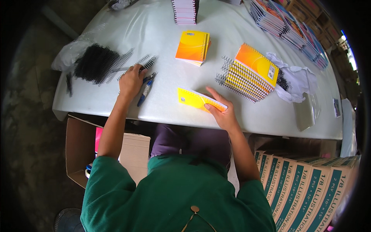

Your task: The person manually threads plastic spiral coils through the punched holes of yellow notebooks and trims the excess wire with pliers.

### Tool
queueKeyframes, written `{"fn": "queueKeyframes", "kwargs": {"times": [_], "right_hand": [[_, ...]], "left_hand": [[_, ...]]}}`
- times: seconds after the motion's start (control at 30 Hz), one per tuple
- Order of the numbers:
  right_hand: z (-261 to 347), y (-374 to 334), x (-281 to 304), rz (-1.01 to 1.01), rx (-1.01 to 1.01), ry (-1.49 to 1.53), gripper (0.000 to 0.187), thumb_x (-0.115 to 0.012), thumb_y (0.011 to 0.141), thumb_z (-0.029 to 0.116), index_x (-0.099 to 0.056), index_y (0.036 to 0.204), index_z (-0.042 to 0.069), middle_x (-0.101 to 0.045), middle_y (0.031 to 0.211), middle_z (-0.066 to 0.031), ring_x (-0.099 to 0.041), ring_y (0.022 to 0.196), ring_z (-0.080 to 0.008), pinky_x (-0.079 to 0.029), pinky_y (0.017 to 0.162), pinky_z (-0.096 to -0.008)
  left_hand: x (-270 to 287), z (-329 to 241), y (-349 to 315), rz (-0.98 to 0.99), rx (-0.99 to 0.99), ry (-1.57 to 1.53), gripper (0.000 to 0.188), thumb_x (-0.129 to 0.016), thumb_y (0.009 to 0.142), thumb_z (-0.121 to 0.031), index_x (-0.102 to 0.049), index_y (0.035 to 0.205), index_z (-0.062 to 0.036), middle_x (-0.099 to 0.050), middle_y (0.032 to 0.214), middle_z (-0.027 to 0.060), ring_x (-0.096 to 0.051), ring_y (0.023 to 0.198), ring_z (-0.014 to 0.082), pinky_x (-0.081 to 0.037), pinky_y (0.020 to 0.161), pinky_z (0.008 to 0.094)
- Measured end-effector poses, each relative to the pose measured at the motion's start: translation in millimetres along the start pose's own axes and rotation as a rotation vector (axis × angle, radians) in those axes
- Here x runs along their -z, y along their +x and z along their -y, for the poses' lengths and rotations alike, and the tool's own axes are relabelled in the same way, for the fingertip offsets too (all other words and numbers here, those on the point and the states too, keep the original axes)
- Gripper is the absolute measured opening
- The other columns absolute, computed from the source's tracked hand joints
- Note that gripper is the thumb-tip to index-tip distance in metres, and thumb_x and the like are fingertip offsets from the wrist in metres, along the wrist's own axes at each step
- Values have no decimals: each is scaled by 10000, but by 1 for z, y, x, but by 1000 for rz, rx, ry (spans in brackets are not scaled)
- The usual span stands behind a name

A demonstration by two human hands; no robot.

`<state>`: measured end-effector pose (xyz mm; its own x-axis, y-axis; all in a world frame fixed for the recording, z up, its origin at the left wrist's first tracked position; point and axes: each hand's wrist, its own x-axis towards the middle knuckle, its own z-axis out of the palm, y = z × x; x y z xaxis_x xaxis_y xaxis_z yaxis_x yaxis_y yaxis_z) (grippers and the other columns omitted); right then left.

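My right hand [225,116] grips a thin yellow-and-orange notebook [195,99] by its right end, thumb on the cover, tilted over the table's near edge. No coil shows along its visible edge. At the left, my left hand [131,82] reaches down with fingers curled at a black spiral coil [150,62]; its fingertips are partly hidden. More loose coils [96,63] lie heaped beyond that hand. Blue-handled pliers [145,92] rest just right of it. Farther back sits a small stack of yellow-and-orange notebooks [193,46].
On the right stands a stack of coil-bound notebooks [253,73] with coil ends sticking out, beside crumpled white plastic [297,79]. Notebook piles [286,29] line the far right, another stack [185,11] the back. Cartons [305,189] and an open cardboard box [79,150] stand below the table.
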<state>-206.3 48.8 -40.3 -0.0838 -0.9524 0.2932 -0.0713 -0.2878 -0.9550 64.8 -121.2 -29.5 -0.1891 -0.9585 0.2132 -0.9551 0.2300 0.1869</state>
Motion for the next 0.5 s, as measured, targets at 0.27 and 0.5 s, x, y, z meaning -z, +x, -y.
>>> {"fn": "queueKeyframes", "kwargs": {"times": [0.27,0.5], "right_hand": [[-12,-2,11,74,-6,70,282,-566,853,-16,-583,1134,-24,-634,1056,-90,-567,961,-110,-454,863,-252],[-15,-2,11,35,13,84,294,-560,848,-29,-571,1142,-34,-630,1063,-100,-574,955,-119,-457,859,-252]], "left_hand": [[41,-12,10,-363,-253,-403,228,-543,846,-134,-620,1039,-40,-601,894,158,-585,790,309,-464,752,367],[46,-76,-48,557,-299,-779,302,-435,946,-301,-509,948,-9,-538,744,127,-501,688,218,-412,688,320]]}}
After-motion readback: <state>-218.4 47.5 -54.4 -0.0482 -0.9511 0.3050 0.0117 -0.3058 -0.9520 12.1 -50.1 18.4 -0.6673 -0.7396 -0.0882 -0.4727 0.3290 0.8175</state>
